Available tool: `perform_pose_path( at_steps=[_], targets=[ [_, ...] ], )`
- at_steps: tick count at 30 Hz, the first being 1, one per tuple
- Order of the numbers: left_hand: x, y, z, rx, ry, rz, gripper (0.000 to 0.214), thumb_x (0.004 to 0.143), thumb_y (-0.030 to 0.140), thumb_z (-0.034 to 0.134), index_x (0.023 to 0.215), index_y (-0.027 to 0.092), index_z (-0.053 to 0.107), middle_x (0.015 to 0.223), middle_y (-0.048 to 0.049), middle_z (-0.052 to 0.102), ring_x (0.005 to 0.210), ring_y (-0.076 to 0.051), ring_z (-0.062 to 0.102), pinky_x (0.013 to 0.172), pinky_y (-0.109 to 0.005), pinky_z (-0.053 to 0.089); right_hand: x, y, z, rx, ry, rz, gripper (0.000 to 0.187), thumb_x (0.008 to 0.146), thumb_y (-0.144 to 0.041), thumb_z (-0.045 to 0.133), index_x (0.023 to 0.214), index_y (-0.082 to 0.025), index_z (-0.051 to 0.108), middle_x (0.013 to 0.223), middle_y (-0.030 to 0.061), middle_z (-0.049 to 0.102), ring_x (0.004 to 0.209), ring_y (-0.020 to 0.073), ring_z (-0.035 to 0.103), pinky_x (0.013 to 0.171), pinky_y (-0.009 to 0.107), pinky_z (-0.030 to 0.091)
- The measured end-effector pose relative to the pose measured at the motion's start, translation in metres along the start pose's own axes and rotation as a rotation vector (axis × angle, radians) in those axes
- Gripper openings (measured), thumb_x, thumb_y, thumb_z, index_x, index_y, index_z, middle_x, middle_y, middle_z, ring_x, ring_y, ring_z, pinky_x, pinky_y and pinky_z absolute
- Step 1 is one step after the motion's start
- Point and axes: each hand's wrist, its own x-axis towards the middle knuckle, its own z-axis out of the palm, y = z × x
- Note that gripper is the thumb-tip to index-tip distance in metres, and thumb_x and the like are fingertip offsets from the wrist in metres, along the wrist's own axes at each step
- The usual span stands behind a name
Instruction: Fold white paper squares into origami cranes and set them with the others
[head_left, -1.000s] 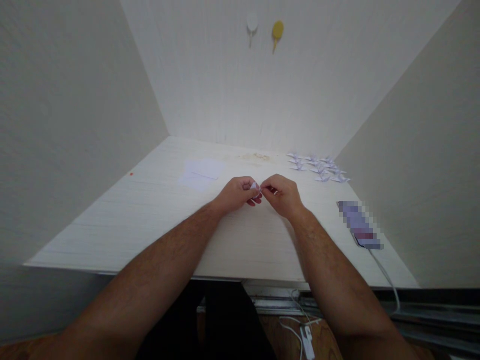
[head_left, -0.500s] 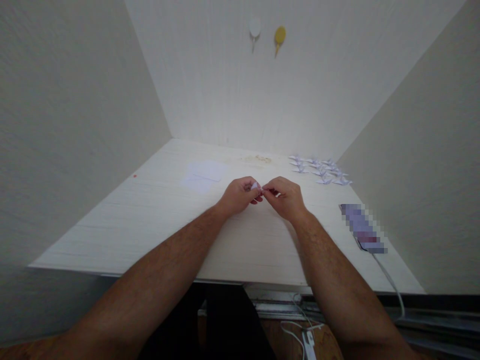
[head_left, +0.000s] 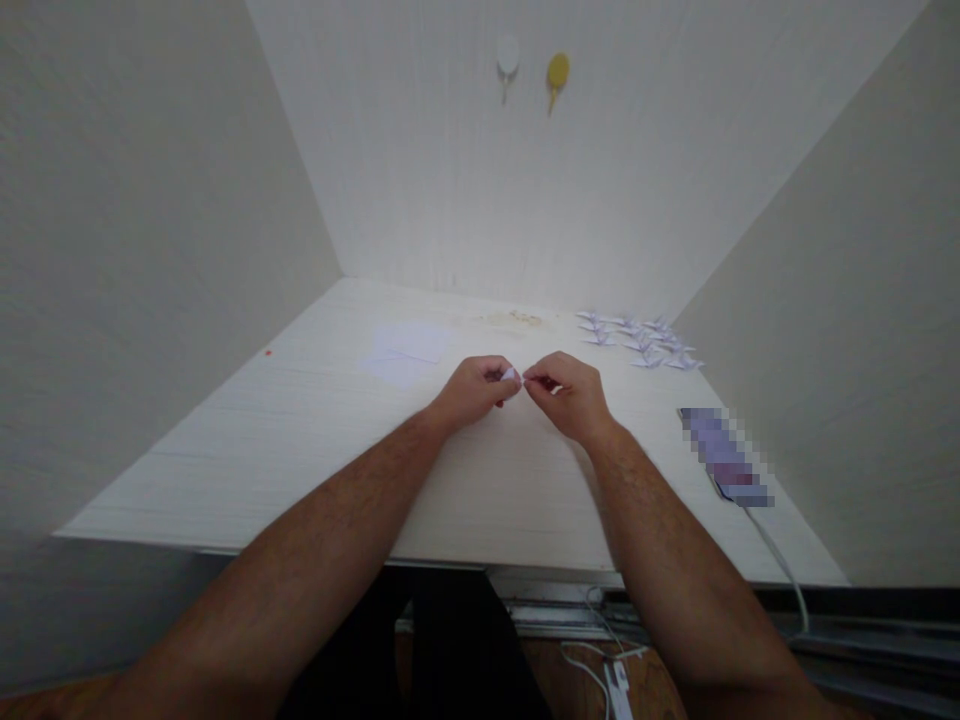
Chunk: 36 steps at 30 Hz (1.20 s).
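Both hands meet over the middle of a pale wooden table (head_left: 247,440). My left hand (head_left: 472,390) and my right hand (head_left: 570,395) are closed in pinches on one small folded piece of white paper (head_left: 511,375), held between the fingertips just above the tabletop. Most of the paper is hidden by the fingers.
Several small folded paper figures (head_left: 637,340) lie at the back right. A loose stack of white paper squares (head_left: 405,350) sits at the back left. A blurred device (head_left: 724,455) with a white cable lies near the right edge. Walls enclose three sides; two hooks (head_left: 532,70) hang above.
The hands stay together on the paper with only slight finger movement. The view has shifted a little.
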Motion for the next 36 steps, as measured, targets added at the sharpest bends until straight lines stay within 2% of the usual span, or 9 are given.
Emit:
perform_pose_path(
  at_steps=[9, 16, 22, 26, 31, 36],
  targets=[
    [-0.0008, 0.0006, -0.0003, 0.032, -0.016, -0.049, 0.014, 0.071, 0.026, 0.064, 0.067, 0.015, 0.057, 0.053, 0.0039, 0.052, 0.046, -0.007, 0.047, 0.046, -0.019, 0.036, 0.0017, -0.0028, -0.0022, -0.058, -0.059, -0.045, 0.012, 0.083, -0.015, 0.055, 0.075, -0.021, 0.062, 0.076, 0.0021, 0.061, 0.070, 0.0131, 0.056, 0.062, 0.025, 0.043],
    [-0.0011, 0.0010, 0.0008, 0.050, -0.018, -0.066, 0.013, 0.071, 0.026, 0.064, 0.068, 0.015, 0.057, 0.055, 0.0032, 0.054, 0.048, -0.007, 0.048, 0.046, -0.019, 0.037, 0.0007, -0.0031, 0.0001, -0.140, -0.096, -0.049, 0.008, 0.081, -0.016, 0.055, 0.075, -0.020, 0.056, 0.075, 0.0013, 0.057, 0.067, 0.0130, 0.052, 0.060, 0.025, 0.040],
    [-0.0001, 0.0003, 0.0003, 0.054, 0.018, -0.061, 0.014, 0.071, 0.028, 0.064, 0.069, 0.015, 0.058, 0.056, 0.0029, 0.054, 0.049, -0.008, 0.049, 0.047, -0.020, 0.037, 0.0019, -0.0030, -0.0006, -0.128, -0.106, -0.063, 0.013, 0.087, -0.019, 0.054, 0.075, -0.020, 0.058, 0.075, 0.0020, 0.060, 0.069, 0.0133, 0.053, 0.062, 0.025, 0.040],
    [-0.0001, 0.0014, 0.0008, 0.046, 0.059, -0.019, 0.015, 0.072, 0.030, 0.064, 0.073, 0.015, 0.061, 0.060, 0.0021, 0.056, 0.053, -0.009, 0.051, 0.051, -0.021, 0.041, 0.0017, -0.0037, -0.0005, -0.097, -0.059, -0.063, 0.017, 0.089, -0.022, 0.053, 0.074, -0.021, 0.061, 0.076, 0.0026, 0.063, 0.071, 0.0135, 0.056, 0.063, 0.025, 0.042],
    [0.0004, 0.0014, 0.0006, 0.098, 0.121, 0.077, 0.017, 0.076, 0.032, 0.064, 0.078, 0.015, 0.063, 0.063, 0.0017, 0.058, 0.056, -0.010, 0.053, 0.054, -0.021, 0.042, 0.0006, -0.0043, 0.0032, -0.054, 0.002, -0.008, 0.013, 0.087, -0.022, 0.056, 0.076, -0.021, 0.063, 0.075, 0.0026, 0.063, 0.069, 0.0134, 0.057, 0.063, 0.026, 0.045],
    [0.0011, -0.0013, -0.0005, 0.129, 0.107, 0.120, 0.017, 0.078, 0.032, 0.064, 0.078, 0.015, 0.063, 0.066, 0.0009, 0.059, 0.059, -0.010, 0.052, 0.057, -0.022, 0.041, 0.0006, -0.0044, 0.0062, -0.034, 0.036, 0.044, 0.011, 0.086, -0.024, 0.058, 0.077, -0.021, 0.064, 0.075, 0.0031, 0.064, 0.067, 0.0134, 0.057, 0.062, 0.026, 0.045]
  ],
)
